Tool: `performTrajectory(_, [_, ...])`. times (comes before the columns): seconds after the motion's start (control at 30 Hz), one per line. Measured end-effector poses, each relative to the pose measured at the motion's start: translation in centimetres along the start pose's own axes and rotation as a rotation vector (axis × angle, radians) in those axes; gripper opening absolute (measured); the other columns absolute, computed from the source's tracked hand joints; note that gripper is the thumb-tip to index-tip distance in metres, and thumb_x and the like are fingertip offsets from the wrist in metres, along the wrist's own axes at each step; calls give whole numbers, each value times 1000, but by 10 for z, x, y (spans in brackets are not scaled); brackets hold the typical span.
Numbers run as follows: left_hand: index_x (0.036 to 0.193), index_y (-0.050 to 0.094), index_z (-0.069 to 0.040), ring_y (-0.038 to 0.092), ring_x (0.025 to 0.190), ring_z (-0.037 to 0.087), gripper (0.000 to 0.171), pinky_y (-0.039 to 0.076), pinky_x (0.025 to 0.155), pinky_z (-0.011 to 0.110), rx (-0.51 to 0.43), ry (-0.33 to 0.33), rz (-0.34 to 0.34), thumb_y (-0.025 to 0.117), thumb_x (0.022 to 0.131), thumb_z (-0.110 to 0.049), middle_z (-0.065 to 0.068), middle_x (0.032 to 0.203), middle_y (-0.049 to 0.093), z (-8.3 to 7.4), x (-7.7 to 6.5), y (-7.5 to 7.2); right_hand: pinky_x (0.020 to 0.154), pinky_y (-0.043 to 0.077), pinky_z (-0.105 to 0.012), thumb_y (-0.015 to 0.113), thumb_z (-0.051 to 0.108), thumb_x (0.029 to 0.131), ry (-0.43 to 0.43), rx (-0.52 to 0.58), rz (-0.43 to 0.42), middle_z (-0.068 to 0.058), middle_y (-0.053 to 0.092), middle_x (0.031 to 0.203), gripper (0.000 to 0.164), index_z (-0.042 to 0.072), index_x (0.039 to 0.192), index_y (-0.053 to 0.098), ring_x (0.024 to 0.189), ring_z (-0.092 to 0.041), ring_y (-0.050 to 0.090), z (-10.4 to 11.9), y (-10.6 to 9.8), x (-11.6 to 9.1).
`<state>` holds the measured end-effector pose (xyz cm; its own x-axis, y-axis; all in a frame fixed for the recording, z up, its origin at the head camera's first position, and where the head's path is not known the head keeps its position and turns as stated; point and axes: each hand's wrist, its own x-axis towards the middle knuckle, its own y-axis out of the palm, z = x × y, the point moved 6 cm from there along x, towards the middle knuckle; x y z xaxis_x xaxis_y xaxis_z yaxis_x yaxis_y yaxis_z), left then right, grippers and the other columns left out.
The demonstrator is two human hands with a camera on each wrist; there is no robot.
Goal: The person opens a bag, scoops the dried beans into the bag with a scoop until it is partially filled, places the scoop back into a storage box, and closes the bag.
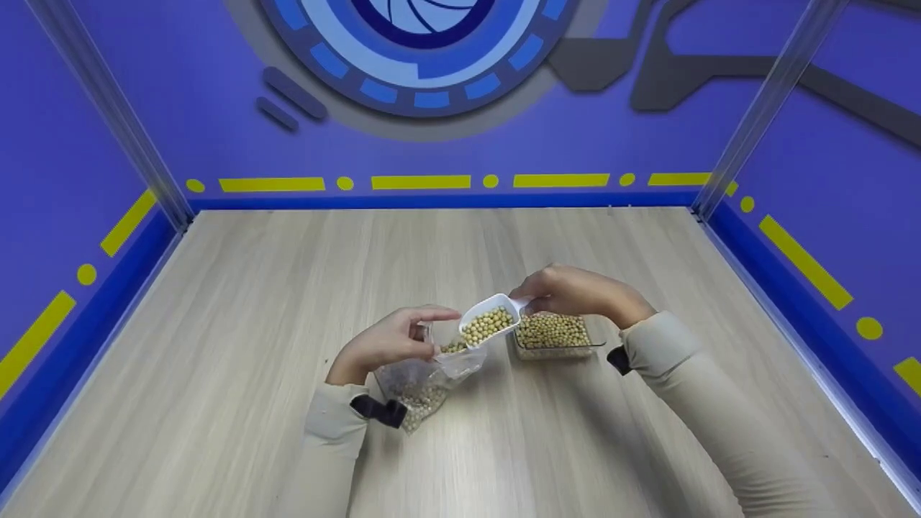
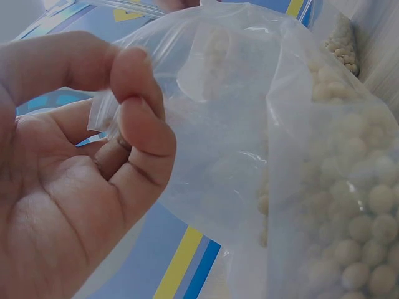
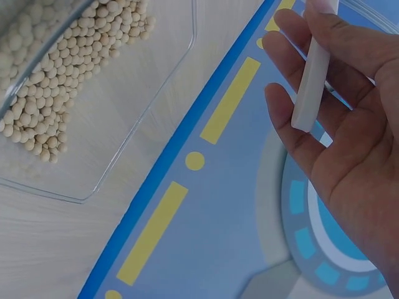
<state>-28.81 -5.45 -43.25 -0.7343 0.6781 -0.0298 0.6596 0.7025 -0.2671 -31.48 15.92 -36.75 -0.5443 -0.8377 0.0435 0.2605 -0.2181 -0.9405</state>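
Note:
My left hand (image 1: 385,338) pinches the rim of a clear plastic bag (image 2: 230,137) between thumb and fingers. Pale yellow soybeans (image 1: 421,399) fill the bag's lower part. In my right hand (image 1: 579,291) is the white handle (image 3: 312,87) of a scoop (image 1: 496,316), gripped by thumb and fingers. The scoop carries a heap of soybeans and is tilted over the bag's mouth; through the plastic, the left wrist view shows it faintly. Just below the right hand stands a clear rectangular container (image 1: 561,352) with more soybeans (image 3: 56,75) inside.
A light wood-grain table (image 1: 252,288) lies under everything. Blue panels (image 1: 432,158) with yellow marks enclose it at the back and both sides. Black straps (image 1: 379,410) sit on both wrists.

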Motion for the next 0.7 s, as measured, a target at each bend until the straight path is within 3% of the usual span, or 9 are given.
performTrajectory(0.37, [140, 46, 2, 38, 52, 4, 64, 39, 53, 21, 1, 3, -2, 55, 77, 7, -6, 62, 52, 0, 0, -1, 76, 56, -34, 70, 3, 84, 10, -5, 15, -9, 74, 100, 26, 2, 109, 72, 89, -22, 69, 3, -3, 2])
performTrajectory(0.47, [140, 47, 1, 42, 54, 3, 63, 41, 54, 20, -9, 4, -4, 56, 77, 6, 7, 78, 62, -1, -1, -1, 77, 56, -34, 70, 4, 84, 9, -17, 13, -9, 74, 100, 25, 2, 109, 72, 90, -21, 69, 3, -4, 3])
performTrajectory(0.6, [139, 48, 0, 45, 57, 2, 63, 43, 56, 20, -20, 13, -2, 56, 78, 6, 21, 105, 61, -2, -2, -1, 76, 56, -34, 70, 3, 84, -12, -41, 9, -10, 74, 99, 25, 2, 109, 72, 89, -22, 69, 5, -5, 4])
performTrajectory(0.7, [139, 48, 1, 43, 55, 2, 62, 42, 56, 20, -7, 24, -1, 56, 78, 7, 13, 106, 61, -2, -2, -1, 75, 56, -34, 70, 2, 83, -20, -47, 12, -9, 74, 98, 24, 2, 107, 73, 87, -21, 69, 6, -5, 5])
